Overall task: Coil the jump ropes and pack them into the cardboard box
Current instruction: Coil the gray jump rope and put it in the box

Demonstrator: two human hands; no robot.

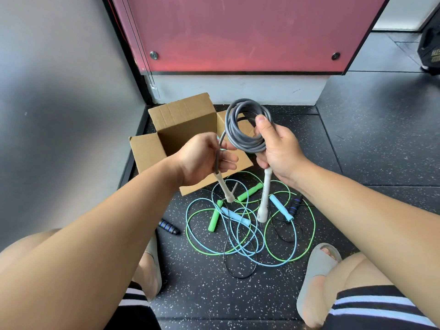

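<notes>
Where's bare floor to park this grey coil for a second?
Bare mat right of the cardboard box, up to the white skirting; also between the left slipper and right slipper, nearer than the tangled ropes. Crowded: that tangle in front of the box.

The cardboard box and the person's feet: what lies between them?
In the head view, a loose tangle: green rope, light blue rope, black rope, on the floor.

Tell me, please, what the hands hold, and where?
The grey jump rope with white handles: right hand grips its coil, left hand pinches the cord above one handle.
</notes>
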